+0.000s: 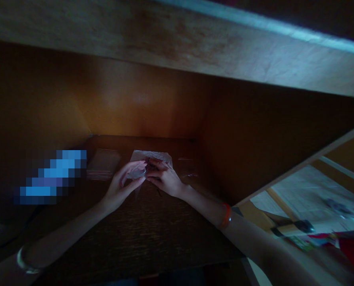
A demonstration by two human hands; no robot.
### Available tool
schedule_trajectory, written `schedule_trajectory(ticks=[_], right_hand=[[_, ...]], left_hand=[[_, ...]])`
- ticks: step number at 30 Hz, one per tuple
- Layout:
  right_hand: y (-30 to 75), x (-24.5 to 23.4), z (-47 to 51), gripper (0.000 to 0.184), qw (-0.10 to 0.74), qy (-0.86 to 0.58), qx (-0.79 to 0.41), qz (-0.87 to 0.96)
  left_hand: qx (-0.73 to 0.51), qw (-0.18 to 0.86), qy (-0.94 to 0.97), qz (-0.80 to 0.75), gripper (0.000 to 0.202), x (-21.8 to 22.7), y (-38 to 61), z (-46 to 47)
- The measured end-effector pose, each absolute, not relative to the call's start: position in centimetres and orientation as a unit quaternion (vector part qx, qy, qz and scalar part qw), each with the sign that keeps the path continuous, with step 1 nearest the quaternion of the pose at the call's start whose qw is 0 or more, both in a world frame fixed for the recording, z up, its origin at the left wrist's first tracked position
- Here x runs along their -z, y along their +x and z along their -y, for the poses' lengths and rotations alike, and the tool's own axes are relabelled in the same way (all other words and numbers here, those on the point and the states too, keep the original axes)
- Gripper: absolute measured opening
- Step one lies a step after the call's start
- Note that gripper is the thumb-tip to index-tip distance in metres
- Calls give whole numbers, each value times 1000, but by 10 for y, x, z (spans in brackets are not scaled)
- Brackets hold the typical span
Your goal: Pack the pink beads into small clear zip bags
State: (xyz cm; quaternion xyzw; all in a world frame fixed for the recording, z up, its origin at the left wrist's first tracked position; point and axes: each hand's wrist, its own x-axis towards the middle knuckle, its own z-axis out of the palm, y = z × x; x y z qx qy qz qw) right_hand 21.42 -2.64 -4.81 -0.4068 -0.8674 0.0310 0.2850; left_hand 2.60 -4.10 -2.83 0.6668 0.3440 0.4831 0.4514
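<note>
My left hand (126, 179) is curled round a small clear plastic bag (137, 174), its mouth spread between thumb and fingers. Close against it, my right hand (166, 178) has its fingers bent down over small dark pieces (150, 163), which are partly hidden and too dim to name. Under and behind both hands lies a crumpled whitish sheet (153, 153). To the left is a stack of flat clear bags (103, 163). A clear plastic packet (188, 167) lies to the right of my right hand.
The dark wooden surface (129, 234) sits inside a booth with a brown back wall (141, 99) and side panels. A thick board (177, 43) crosses overhead. A blurred blue shape (57, 174) is at the left. Beyond the right panel is another pale worktop (310, 190).
</note>
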Motion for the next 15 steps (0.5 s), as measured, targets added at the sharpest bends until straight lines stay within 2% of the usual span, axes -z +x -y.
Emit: schedule_trajectory(ticks=[5, 11, 15], right_hand=[[213, 51, 24, 13, 330, -391, -47, 858], [211, 36, 35, 17, 512, -430, -41, 742], [207, 26, 47, 17, 533, -416, -43, 735]], left_hand=[[-484, 438, 672, -348, 36, 27, 27, 40], [-466, 431, 689, -351, 35, 27, 26, 40], [-462, 421, 697, -352, 36, 30, 24, 39]])
